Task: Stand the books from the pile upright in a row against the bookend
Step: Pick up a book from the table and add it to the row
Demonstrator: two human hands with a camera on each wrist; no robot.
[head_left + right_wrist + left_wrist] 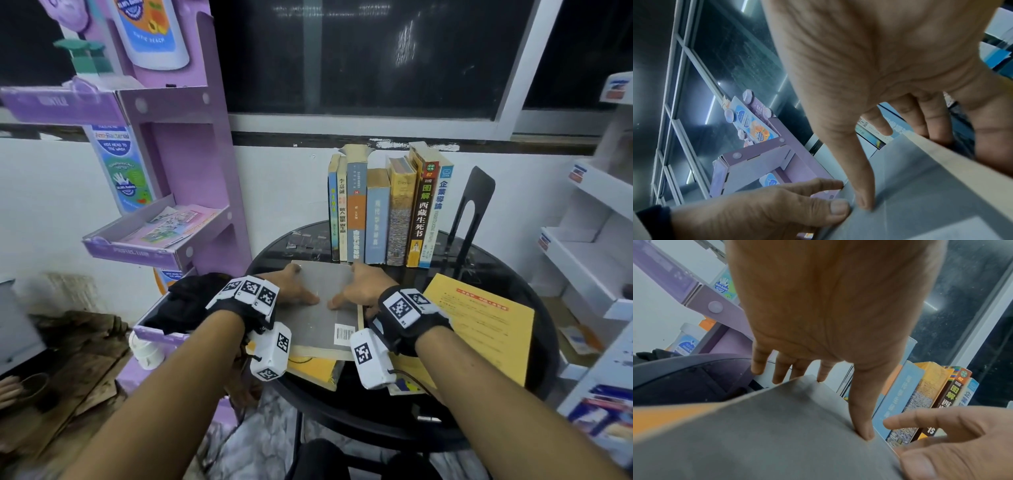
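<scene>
A grey book (325,308) with a barcode sticker tops the pile at the front of the round black table (507,270). My left hand (294,289) grips its left side, thumb on the cover (766,434) and fingers (781,369) over the far edge. My right hand (363,289) grips its right side, thumb on top and fingers (937,120) curled under the page edge (941,155). Several books (376,212) stand upright in a row behind, leaning on a black bookend (469,212) at their right.
A yellow book (479,325) lies flat on the table to the right, and another yellow one (315,371) sits under the grey book. A purple cardboard display stand (191,171) rises close on the left. White shelves (589,212) stand at the right.
</scene>
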